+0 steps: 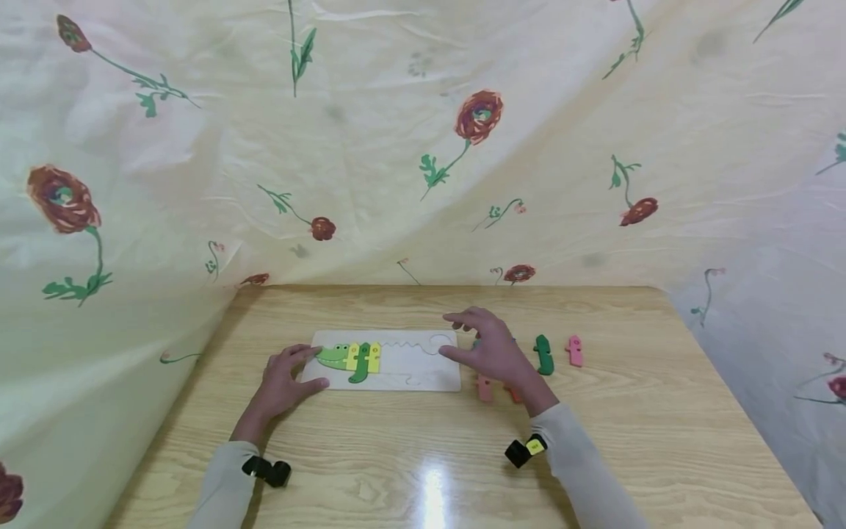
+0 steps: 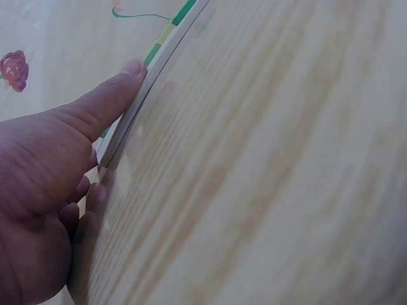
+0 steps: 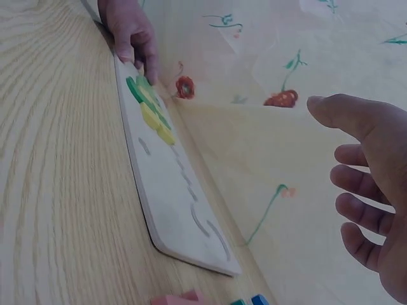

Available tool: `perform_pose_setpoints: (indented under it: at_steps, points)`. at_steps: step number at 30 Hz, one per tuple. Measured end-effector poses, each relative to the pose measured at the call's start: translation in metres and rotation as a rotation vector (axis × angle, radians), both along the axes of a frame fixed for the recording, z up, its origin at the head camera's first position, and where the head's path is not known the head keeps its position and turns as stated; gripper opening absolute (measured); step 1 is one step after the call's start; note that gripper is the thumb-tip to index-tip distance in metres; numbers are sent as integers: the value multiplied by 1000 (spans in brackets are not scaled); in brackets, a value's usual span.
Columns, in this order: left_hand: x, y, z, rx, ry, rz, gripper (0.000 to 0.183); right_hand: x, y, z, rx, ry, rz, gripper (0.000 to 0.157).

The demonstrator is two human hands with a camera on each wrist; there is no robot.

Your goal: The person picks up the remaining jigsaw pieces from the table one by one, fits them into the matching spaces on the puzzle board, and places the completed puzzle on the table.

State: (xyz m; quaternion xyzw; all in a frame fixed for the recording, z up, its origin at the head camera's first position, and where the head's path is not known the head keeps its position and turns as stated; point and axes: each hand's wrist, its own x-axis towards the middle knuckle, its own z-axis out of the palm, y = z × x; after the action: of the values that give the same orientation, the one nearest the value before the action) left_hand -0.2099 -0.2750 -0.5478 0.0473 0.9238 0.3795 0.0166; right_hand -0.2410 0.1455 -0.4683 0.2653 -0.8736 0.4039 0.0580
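A white puzzle board [image 1: 416, 367] lies flat on the table, with a green crocodile head [image 1: 333, 356] and yellow and green body pieces [image 1: 363, 358] fitted at its left part. Outlines mark the bare right part. My left hand [image 1: 284, 382] holds the board's left end, its thumb [image 2: 121, 89] along the near edge and its fingers toward the far side. My right hand [image 1: 492, 353] hovers over the board's right end, thumb and fingers apart and nothing between them. In the right wrist view, that right hand [image 3: 375, 184] has loosely bent fingers.
Loose puzzle pieces lie right of the board: a green piece [image 1: 544, 355], a pink piece [image 1: 575, 351], another pink piece [image 1: 485, 388] and a red piece [image 1: 515, 395]. The right hand partly hides some. A flowered cloth [image 1: 370, 184] hangs behind the wooden table [image 1: 370, 455].
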Motion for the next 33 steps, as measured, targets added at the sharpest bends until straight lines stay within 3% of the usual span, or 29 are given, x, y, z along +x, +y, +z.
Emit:
perform_pose_setpoints:
  at_steps: [10,18,33]
  points:
    - [0,0,-1,-7,-1,3,79,6,34,2,6,8,9,55]
    - [1,0,1,4,-12,10,78,8,67,-7,-24,37,37,54]
    - [2,2,3,-2,-7,3,77,17,110,-23,76,2,-60,54]
